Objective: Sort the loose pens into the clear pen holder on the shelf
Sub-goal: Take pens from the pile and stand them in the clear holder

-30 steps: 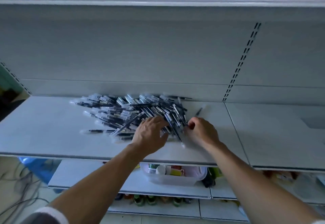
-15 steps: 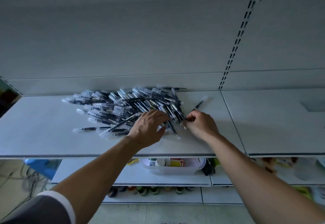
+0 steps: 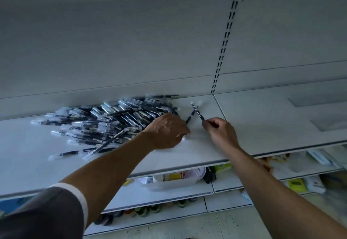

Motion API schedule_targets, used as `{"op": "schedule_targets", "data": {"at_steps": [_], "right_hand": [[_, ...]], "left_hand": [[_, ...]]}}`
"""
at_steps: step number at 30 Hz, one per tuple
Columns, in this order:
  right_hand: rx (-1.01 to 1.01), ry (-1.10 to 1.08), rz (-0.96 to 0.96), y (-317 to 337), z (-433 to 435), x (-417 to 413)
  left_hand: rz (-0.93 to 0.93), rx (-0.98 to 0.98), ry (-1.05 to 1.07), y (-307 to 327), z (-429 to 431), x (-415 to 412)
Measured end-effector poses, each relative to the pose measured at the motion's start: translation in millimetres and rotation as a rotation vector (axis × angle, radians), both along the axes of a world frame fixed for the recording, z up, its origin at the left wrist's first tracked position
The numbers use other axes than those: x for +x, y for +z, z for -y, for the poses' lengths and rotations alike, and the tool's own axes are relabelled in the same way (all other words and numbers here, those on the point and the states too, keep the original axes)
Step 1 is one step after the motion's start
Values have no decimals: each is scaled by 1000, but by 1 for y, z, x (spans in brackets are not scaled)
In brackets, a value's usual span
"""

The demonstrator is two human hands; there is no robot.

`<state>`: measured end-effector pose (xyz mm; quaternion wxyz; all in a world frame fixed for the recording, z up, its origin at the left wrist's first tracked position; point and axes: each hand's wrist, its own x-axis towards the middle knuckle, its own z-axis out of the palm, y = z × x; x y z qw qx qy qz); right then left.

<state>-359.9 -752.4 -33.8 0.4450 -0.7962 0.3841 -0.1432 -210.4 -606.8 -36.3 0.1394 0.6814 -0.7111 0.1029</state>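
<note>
A big heap of loose pens (image 3: 105, 122), dark with clear caps, lies on the white shelf (image 3: 199, 152). My left hand (image 3: 167, 131) rests knuckles-up on the heap's right end. Its fingertips are hidden, and a clear pen end (image 3: 185, 138) peeks out below the palm. My right hand (image 3: 219, 133) is just right of it and pinches a single pen (image 3: 197, 111) by its lower end, tip pointing up and away. Another single pen (image 3: 189, 118) lies on the shelf between the two hands. On the right shelf panel I see a faint clear boxy shape (image 3: 319, 113), too dim to identify.
The shelf's grey back wall (image 3: 131, 51) rises close behind the heap, with a slotted upright (image 3: 223, 47). Below the shelf edge, lower shelves hold a white tub (image 3: 169, 182) of small items and other packets (image 3: 296, 184).
My right hand has lifted one pen out of the heap's right end and moved it right. My left hand slid slightly right over the heap. The camera tilted down and rolled.
</note>
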Motion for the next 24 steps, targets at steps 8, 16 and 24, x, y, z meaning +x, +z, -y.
{"op": "schedule_targets", "data": {"at_steps": [8, 16, 24], "right_hand": [[99, -148, 111, 0, 10, -19], [140, -267, 248, 9, 7, -59], [273, -394, 427, 24, 25, -109]], "left_hand": [[-492, -13, 462, 29, 57, -11], [-324, 336, 601, 6, 86, -4], [-335, 244, 552, 10, 109, -28]]}}
